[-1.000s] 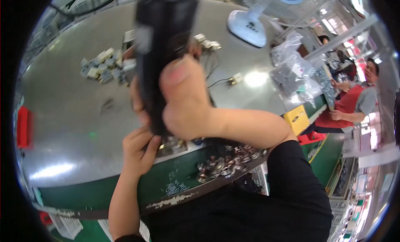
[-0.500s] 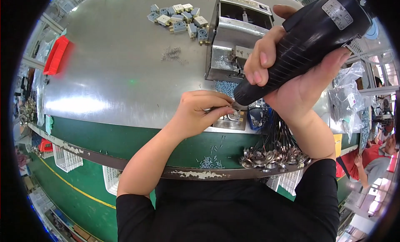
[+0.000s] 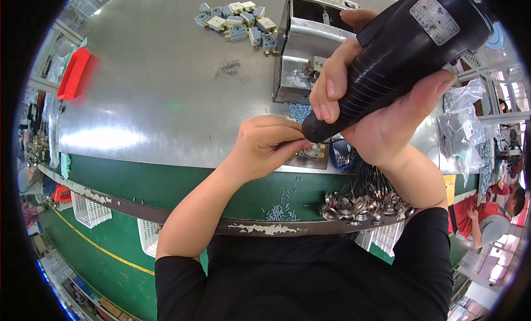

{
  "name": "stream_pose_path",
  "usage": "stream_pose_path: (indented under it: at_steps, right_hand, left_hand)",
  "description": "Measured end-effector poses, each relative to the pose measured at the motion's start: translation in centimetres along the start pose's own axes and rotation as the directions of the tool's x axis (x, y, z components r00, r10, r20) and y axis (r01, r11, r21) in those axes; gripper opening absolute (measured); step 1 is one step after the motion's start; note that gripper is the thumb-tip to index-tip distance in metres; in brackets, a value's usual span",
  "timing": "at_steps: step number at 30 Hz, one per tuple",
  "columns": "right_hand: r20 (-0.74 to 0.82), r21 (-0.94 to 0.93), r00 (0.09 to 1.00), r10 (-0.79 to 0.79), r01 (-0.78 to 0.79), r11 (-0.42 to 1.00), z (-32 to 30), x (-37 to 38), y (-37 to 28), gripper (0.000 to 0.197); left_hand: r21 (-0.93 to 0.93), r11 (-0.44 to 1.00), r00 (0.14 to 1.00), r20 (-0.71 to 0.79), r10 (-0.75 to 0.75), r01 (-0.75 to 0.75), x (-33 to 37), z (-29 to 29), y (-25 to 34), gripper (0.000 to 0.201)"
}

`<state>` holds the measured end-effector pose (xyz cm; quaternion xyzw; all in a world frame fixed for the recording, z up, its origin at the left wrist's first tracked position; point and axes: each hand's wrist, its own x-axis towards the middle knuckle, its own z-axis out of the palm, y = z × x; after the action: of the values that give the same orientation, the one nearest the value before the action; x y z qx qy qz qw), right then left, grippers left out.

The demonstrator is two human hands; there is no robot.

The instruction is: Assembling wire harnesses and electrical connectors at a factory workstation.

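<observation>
A black electric screwdriver [image 3: 381, 66] lies in my right hand [image 3: 381, 116], whose fingers wrap round its body. Its nose slants down to the left, close to the fingertips of my left hand [image 3: 265, 144]. Those fingertips are pinched together beside a small round metal part [image 3: 313, 150] on a flat metal fixture plate [image 3: 310, 162]. What the left fingers grip is too small and too hidden to make out. The tool's tip is covered by the fingers. Just behind lie blue screws [image 3: 298, 112], partly behind the tool.
A metal machine box [image 3: 301, 50] stands behind my hands. Grey and cream plug parts [image 3: 238, 31] and springs [image 3: 225, 69] lie to its left. Wired round metal parts [image 3: 359, 206] and loose screws [image 3: 281, 212] sit near the front edge. A red bin [image 3: 74, 74] stands far left.
My right hand and the electric screwdriver have shifted slightly left, with the tool's nose now nearer my left fingertips. My left hand has barely moved.
</observation>
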<state>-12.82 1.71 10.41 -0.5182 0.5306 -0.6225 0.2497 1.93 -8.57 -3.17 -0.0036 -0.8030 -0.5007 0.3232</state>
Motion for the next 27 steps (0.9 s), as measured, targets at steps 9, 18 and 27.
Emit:
stream_pose_path:
  at_steps: [9, 18, 27]
  right_hand:
    - [0.201, 0.18, 0.975, -0.09, 0.054, 0.982, -1.2, -0.7, 2.4, 0.136]
    - [0.084, 0.246, 0.996, 0.033, -0.053, 0.968, 0.6, -1.8, 2.2, 0.136]
    - [-0.066, 0.176, 0.989, 0.129, -0.115, 0.978, 1.5, -2.6, 3.0, 0.137]
  left_hand:
    - [-0.039, 0.99, 0.985, 0.11, -0.133, 0.138, 0.2, 0.0, 0.3, 0.029]
    - [0.036, 0.983, 0.958, 0.221, -0.181, 0.178, 0.1, 0.2, -0.2, 0.033]
    - [0.025, 0.979, 0.949, 0.244, -0.201, 0.201, 0.0, 0.2, -0.2, 0.033]
